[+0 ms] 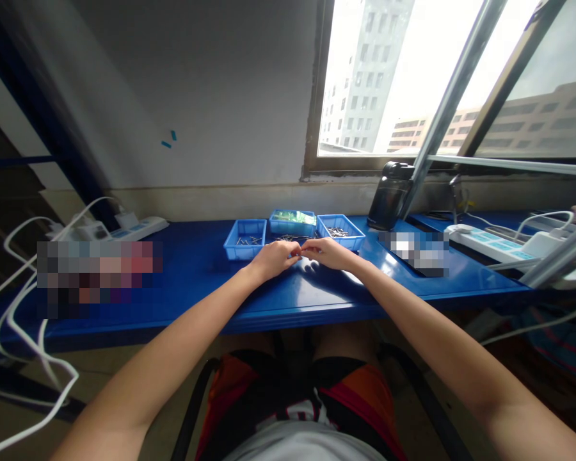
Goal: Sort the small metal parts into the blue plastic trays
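My left hand (pixel 277 259) and my right hand (pixel 327 252) meet over the blue table (pixel 196 282), fingertips pinched together. Whatever they pinch is too small to make out. Left of my hands stands a blue bin (pixel 227 250) with a few thin metal pieces (pixel 250 241). Just behind my right hand, another blue bin (pixel 356 242) holds a pile of small metal pieces (pixel 336 232). At the back, a third blue bin (pixel 279 227) has a green, shiny plastic packet (pixel 295 218) in it. More dark thin pieces (pixel 288 238) lie between the bins, partly hidden by my hands.
A black bottle (pixel 388 198) stands at the back right, near a blurred-out object (pixel 420 255). Power strips (pixel 489 242) with white cables lie at the right and far left (pixel 141 228). Another blurred-out patch (pixel 98 272) covers the left. A metal post (pixel 454 96) rises by the window.
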The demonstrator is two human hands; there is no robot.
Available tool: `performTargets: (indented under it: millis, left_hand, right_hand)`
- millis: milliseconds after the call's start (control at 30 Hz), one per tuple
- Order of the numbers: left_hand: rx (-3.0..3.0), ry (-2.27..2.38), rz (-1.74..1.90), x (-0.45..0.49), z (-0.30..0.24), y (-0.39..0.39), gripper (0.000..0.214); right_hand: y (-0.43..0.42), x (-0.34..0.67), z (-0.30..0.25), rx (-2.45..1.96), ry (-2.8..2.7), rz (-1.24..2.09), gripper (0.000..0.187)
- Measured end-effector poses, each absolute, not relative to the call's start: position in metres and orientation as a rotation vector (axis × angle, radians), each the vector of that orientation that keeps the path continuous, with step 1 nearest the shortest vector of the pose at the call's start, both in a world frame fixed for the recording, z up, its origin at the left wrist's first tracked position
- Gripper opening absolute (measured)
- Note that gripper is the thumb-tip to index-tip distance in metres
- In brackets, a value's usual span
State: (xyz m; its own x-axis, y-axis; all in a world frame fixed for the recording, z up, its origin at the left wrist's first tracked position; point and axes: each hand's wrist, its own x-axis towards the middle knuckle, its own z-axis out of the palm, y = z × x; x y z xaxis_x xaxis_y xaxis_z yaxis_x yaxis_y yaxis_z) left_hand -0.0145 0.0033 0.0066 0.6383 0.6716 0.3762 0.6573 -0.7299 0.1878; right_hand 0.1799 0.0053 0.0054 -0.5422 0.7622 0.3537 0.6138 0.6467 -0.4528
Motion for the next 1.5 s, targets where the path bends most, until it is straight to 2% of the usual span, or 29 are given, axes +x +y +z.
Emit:
performTargets:
  millis: [400,767,1100,1300,1500]
  left_hand:
    - [2.771,1.279,0.620,-0.016,0.007,0.005,0.020]
    - [2.757,1.406,0.507,-0.014,0.007,0.000,0.028]
    - [2.705,1.488,0.424,-0.013,0.007,0.001,0.022]
    - [2.684,1.501,0.496,-0.014,0.005,0.002,0.029]
    - [2.712,1.470,0.505,-0.014,0.006,-0.001,0.040]
  right_hand:
    - [0.009,0.187,0.007,-1.234,-2.309,0.299,0.026]
    - [0.013,0.190,0.002,-1.205,-2.382,0.256,0.027]
    - [0.004,0.186,0.009,-1.068,-2.433,0.282,0.022]
    - [0.000,0.185,0.013,-1.083,-2.436,0.254,0.026]
    - [0.003,0.188,0.014,-1.159,-2.264,0.051,0.023]
